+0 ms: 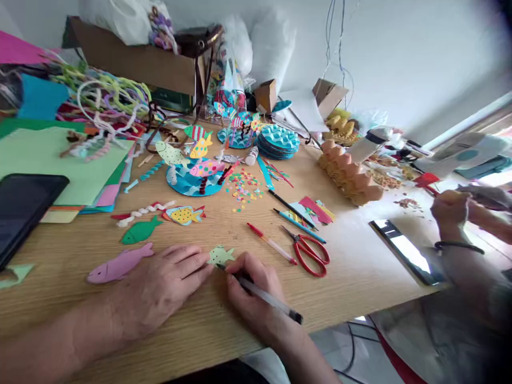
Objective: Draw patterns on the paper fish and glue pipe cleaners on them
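Right hand [256,298] grips a black gel pen [276,303] in a writing hold, tip at the lower edge of a pale-green paper fish [221,254]; left hand [162,288] lies flat, palm down, fingers loosely together and closed on nothing, fingertips at the fish's left edge, probably to steady so small a piece; fish lies on the wooden table between the hands, dark dots on its body; purple fish cutout [120,263] sits just beyond the left wrist, green fish cutout [141,230] beyond that, likely set aside to free the drawing spot; red pen [276,247] and red-handled scissors [299,243] lie right of the fish, presumably for easy reach; farther off, paper dots [245,186] are scattered beside a blue scalloped disc [184,189] with fish mounted above it, probably propped on twisted pipe cleaners; stacked blue discs [279,143] stand behind.
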Demonstrator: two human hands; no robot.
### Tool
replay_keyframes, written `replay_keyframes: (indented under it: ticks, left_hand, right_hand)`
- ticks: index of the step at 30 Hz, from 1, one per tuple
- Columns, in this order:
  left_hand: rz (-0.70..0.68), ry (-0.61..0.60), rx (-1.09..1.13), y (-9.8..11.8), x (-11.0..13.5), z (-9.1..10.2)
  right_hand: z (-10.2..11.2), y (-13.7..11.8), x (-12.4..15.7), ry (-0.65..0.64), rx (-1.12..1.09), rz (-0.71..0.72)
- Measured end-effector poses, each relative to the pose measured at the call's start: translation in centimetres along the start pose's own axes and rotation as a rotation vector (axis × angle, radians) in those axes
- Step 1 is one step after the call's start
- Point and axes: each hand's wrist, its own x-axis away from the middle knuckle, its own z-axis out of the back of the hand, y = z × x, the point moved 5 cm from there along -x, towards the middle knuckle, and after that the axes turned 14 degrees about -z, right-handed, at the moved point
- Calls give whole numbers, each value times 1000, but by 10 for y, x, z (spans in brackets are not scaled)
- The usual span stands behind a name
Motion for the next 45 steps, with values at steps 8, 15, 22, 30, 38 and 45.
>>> replay_keyframes:
  ticks: [8, 15, 22, 30, 38, 45]
  left_hand:
    - [-54, -6, -17, -3, -4, 7]
    - [-66, 21, -46, -3, -9, 13]
    - [-54, -10, -56, -5, -9, 11]
    - [-53, -37, -32, -4, -8, 10]
    - [-48, -31, -31, -3, -7, 9]
    - [-51, -48, -27, -3, -7, 8]
  right_hand:
    - [-3, 4, -2, -20, -7, -29]
    - [-3, 5, -1, -15, -3, -24]
    - [-3, 4, -1, 8, 4, 2]
    - [-3, 4, -1, 8, 3, 10]
    - [-2, 3, -1, 21, 3, 23]
    - [-2, 4, -1, 0, -13, -3]
